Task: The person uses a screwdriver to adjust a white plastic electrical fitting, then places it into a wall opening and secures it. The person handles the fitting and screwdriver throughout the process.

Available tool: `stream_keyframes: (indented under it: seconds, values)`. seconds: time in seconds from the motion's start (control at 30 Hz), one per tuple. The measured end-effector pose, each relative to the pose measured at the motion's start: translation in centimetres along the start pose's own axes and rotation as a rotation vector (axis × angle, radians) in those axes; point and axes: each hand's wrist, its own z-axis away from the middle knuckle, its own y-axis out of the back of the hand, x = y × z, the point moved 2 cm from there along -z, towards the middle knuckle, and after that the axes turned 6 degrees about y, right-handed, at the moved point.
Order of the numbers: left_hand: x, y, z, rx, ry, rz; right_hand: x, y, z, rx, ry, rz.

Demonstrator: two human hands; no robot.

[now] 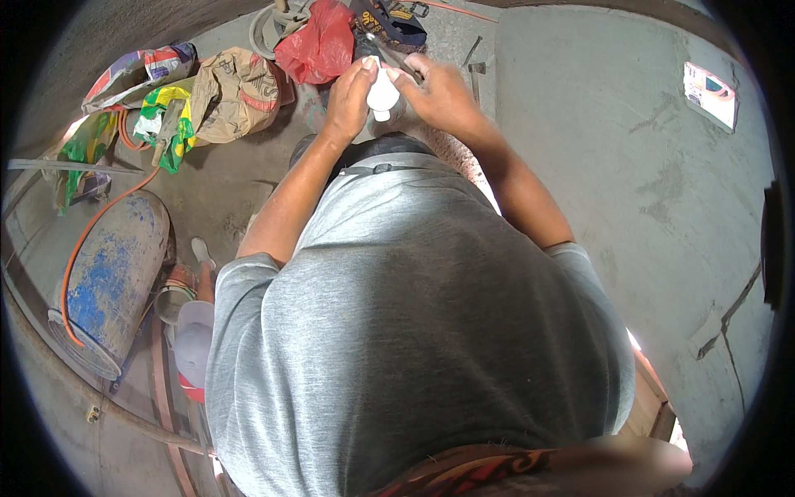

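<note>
Grey plaster surface [571, 207] takes up the whole right side here, and no, I can't tell if it's a wall or a slab. Next biggest is the dusty grey-brown concrete floor [211, 178], then the heathered grey T-shirt [414, 273] on the person working. Near the floor's left edge there's a big scuffed blue barrel [112, 273] with an orange hose [85, 236] draped along it. A crumpled tan paper sack [240, 95] sits toward the floor's far left corner, and a wrinkled red plastic bag [319, 45] is by its far edge.

Now the hands: the left hand [351, 98] has the small white rounded piece with a narrow lower end [383, 93] pinched between thumb and fingers. The right hand [443, 95] is curled narrow with its thumb at the piece's upper edge; can't tell if it's really gripping it or something else. So the piece is up in front of the waist, off the floor. Progress-wise, I'd call it mid-handling: picking up is done, setting down isn't. Anything beyond that doesn't show.

Smallest-ish: a wooden-handled hammer [475, 83] near the floor's far right corner.
</note>
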Motion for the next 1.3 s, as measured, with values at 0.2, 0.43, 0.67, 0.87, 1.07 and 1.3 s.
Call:
stream_keyframes:
  seconds: [0.2, 0.43, 0.67, 0.87, 1.07, 1.3]
  values:
    - [-0.7, 0.5, -0.2, 0.008, -0.048, -0.041, 0.1, -1.0, 0.0, 0.164, 0.203, 0.048]
    - [-1.7, 1.4, -0.3, -0.088, 0.363, 0.445, -0.6, -0.3, -0.4, 0.144, 0.317, 0.097]
    - [2.8, 1.5, -1.3, -0.110, 0.387, 0.880, -2.3, -0.6, 0.4, 0.137, 0.384, -0.025]
    - [0.7, 3.3, -3.2, -0.444, 0.314, 1.319, -3.1, -2.6, 0.3, 0.198, 0.513, 0.043]
    - [1.6, 3.0, -3.2, -0.509, 0.254, 1.284, -3.5, -2.7, -0.3, 0.210, 0.538, 0.092]
    - [4.6, 2.5, -1.9, -0.268, 0.294, 0.983, -4.7, 0.0, -0.5, 0.278, 0.278, 0.018]
